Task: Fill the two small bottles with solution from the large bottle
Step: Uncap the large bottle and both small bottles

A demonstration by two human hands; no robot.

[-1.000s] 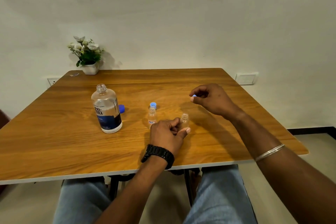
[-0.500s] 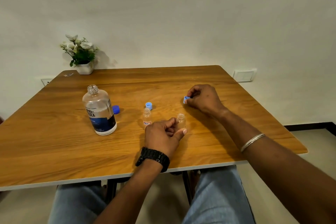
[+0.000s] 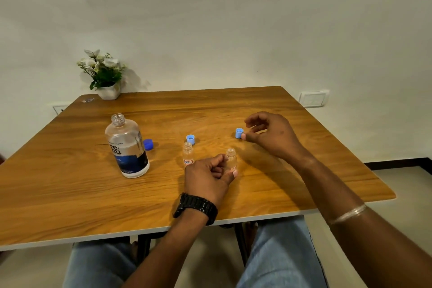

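Observation:
The large clear bottle (image 3: 127, 147) with a dark blue label stands uncapped at the table's left, its dark blue cap (image 3: 148, 144) lying beside it. Two small clear bottles stand open near the middle. The left small bottle (image 3: 188, 155) has a light blue cap (image 3: 190, 139) just behind it. My left hand (image 3: 208, 177) grips the right small bottle (image 3: 231, 158), which stands upright on the table. A second light blue cap (image 3: 238, 133) sits on the table further back. My right hand (image 3: 271, 135) hovers beside it with fingers loosely curled, thumb tip at the cap's side.
The wooden table (image 3: 70, 194) ends close to my lap. A white pot of flowers (image 3: 105, 75) stands at the back left corner, with a small scrap (image 3: 88, 100) beside it. A wall socket (image 3: 313, 98) is behind the table on the right.
My right hand carried the light blue cap down, set it on the table and lifted its fingers off it. My left hand has kept its hold on the right small bottle.

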